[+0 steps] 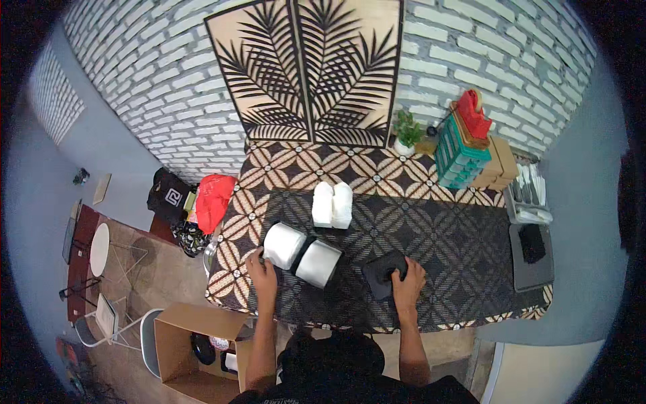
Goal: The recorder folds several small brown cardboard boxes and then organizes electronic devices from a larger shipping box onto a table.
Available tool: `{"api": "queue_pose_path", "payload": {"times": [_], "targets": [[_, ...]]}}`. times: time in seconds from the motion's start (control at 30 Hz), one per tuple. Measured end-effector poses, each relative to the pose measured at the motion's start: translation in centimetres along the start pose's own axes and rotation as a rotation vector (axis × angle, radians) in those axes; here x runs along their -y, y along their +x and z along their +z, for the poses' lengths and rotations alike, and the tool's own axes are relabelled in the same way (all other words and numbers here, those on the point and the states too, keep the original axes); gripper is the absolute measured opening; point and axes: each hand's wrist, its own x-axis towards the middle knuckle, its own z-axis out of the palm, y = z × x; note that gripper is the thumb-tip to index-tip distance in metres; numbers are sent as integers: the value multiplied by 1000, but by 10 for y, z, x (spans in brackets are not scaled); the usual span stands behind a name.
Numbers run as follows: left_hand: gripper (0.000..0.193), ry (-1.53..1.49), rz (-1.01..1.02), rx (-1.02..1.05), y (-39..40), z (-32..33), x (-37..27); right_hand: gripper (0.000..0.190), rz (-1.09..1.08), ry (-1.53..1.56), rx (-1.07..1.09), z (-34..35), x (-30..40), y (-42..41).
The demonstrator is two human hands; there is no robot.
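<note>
My left hand (262, 278) is at the near left end of a pair of shiny silver-white cylindrical pieces. Its fingertips touch or nearly touch the left piece (284, 246); whether they grip it I cannot tell. The right piece (318, 263) lies beside it, with a dark strip between the two. My right hand (410, 284) has its thumb and fingers on the right side of a flat, squarish black piece (379, 275), apparently soft, lying on the dark table cover (439, 242). Behind the silver pair stand two white wrapped bundles (332, 204), side by side.
An open cardboard box (197, 315) sits below the table's left front. At the back right are green stacked drawers (459, 156), brown boxes (497, 161) and a potted plant (405, 132). A cutlery tray (530, 197) and a grey board (532, 275) line the right edge. A red bag (214, 202) is left.
</note>
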Motion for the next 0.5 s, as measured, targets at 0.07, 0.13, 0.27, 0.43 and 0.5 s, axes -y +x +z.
{"api": "queue_pose_path", "payload": {"times": [0.07,0.13,0.27,0.43,0.5], "targets": [[37,-35,64,-12,13,3,36,48,0,-42,-14,-4,19,-3],[37,-135,-64,-11,24,3,16,49,-35,37,-27,-4,13,-3],[32,-138,-89,26,30,-7,35,50,-140,150,-52,-3,28,-11],[26,-133,-49,5,31,-39,41,51,-116,290,-72,-14,87,-22],[25,-274,-169,140,37,-70,34,52,-131,295,-80,-10,102,-27]]}}
